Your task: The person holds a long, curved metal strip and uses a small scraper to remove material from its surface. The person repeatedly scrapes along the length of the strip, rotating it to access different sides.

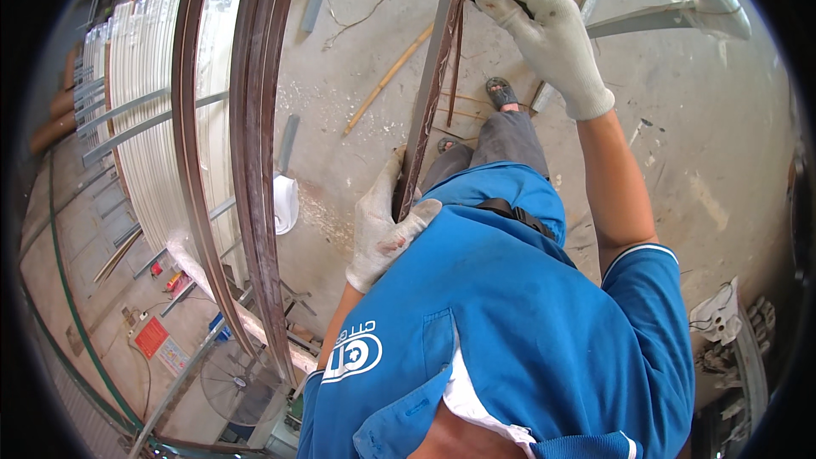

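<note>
Blue shirt [544, 314] nearest, filling the lower part of the view. Left hand [380, 234], gloved, wrapped around the near end of a long brown bar [432, 93], which slants up and away past the top edge. Right hand [548, 47], gloved, farther along, beside the bar's upper stretch; thumb and fingers drawn together by a dark bit at the bar's edge, can't tell if it pinches that or the bar. Thin brown strip [456, 76] hangs just beside the bar. More brown bars [255, 119] stand on the left, well apart from the hands. Beyond: sandals [500, 89], a broom [389, 78] on the floor [697, 136], stacked white strips [140, 42] far left, fan [240, 382] lower left.
</note>
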`<state>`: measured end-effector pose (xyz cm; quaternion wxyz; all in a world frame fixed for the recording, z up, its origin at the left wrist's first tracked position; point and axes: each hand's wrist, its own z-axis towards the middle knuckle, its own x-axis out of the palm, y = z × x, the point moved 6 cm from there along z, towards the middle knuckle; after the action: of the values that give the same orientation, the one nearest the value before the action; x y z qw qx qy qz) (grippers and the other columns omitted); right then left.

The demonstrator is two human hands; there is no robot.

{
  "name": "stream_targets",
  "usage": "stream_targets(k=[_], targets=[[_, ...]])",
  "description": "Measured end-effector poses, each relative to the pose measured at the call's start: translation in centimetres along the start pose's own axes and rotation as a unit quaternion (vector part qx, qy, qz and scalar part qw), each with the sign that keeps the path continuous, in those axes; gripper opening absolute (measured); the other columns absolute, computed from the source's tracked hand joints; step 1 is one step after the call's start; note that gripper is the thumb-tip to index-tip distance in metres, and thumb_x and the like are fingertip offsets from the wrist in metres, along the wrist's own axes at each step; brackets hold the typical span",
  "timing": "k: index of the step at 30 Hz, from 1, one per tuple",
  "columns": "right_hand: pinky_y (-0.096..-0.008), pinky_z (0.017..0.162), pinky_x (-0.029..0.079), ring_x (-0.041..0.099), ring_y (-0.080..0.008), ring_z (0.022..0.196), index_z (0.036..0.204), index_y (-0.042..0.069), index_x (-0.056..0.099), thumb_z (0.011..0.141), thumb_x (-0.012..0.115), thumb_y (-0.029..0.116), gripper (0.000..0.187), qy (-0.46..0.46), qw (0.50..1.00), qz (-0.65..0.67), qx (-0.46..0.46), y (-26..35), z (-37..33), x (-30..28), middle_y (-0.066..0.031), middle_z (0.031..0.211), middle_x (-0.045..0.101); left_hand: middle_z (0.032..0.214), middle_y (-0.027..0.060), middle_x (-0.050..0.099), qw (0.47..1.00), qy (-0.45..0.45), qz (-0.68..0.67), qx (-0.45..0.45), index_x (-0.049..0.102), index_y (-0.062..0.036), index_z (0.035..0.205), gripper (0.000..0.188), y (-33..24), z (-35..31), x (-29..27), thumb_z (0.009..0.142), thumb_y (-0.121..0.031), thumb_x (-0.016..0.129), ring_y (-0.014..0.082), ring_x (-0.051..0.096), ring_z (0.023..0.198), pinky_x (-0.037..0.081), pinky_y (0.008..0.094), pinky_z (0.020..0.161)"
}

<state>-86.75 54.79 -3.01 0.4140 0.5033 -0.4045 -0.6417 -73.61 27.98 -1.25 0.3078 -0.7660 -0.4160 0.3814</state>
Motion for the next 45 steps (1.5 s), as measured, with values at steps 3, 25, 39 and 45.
stream_targets(k=[3, 25, 39, 45], targets=[[-0.0273, 0.076, 0.053, 0.064, -0.0112, 0.08, 0.109, 0.002, 0.073, 0.097, 0.071, 0.021, 0.023, -0.019, 0.999, 0.027, -0.023, 0.4, 0.5, 0.5, -0.0055, 0.087, 0.072, 0.123, 0.0269, 0.066, 1.0, -0.006, 0.001, 0.014, 0.044, 0.0149, 0.143, 0.089, 0.0, 0.0, -0.1, 0.084, -0.038, 0.084, 0.0258, 0.069, 0.107, 0.054, 0.0309, 0.091], [-0.026, 0.071, 0.051, 0.057, -0.0083, 0.076, 0.116, -0.003, 0.066, 0.099, 0.061, 0.007, 0.021, 0.101, 0.99, 0.097, 0.009, 1.5, -0.9, 2.0, -0.0015, 0.087, 0.067, 0.085, 0.0051, 0.063, 1.0, -0.002, 0.004, 0.016, 0.05, 0.0051, 0.145, 0.085, 0.3, 0.1, -0.8, 0.08, -0.035, 0.087, 0.0111, 0.059, 0.072, 0.05, 0.026, 0.066], [-0.026, 0.062, 0.052, 0.06, -0.0091, 0.066, 0.114, -0.002, 0.069, 0.099, 0.06, 0.006, 0.019, 0.116, 0.993, 0.012, -0.03, 2.7, -2.2, 2.9, -0.007, 0.088, 0.074, 0.089, 0.0073, 0.065, 1.0, -0.001, -0.004, -0.002, 0.049, 0.0068, 0.145, 0.087, 0.2, 0.1, -0.8, 0.08, -0.038, 0.086, 0.012, 0.061, 0.076, 0.051, 0.0257, 0.071], [-0.0267, 0.064, 0.053, 0.064, -0.0108, 0.069, 0.113, -0.002, 0.07, 0.1, 0.061, 0.008, 0.019, 0.133, 0.991, -0.004, -0.024, 2.8, -2.6, 3.1, -0.009, 0.087, 0.074, 0.093, 0.0084, 0.066, 1.0, 0.003, -0.01, -0.007, 0.049, 0.0077, 0.144, 0.086, -0.1, 0.1, -0.7, 0.08, -0.035, 0.087, 0.0116, 0.061, 0.078, 0.051, 0.0251, 0.071]])
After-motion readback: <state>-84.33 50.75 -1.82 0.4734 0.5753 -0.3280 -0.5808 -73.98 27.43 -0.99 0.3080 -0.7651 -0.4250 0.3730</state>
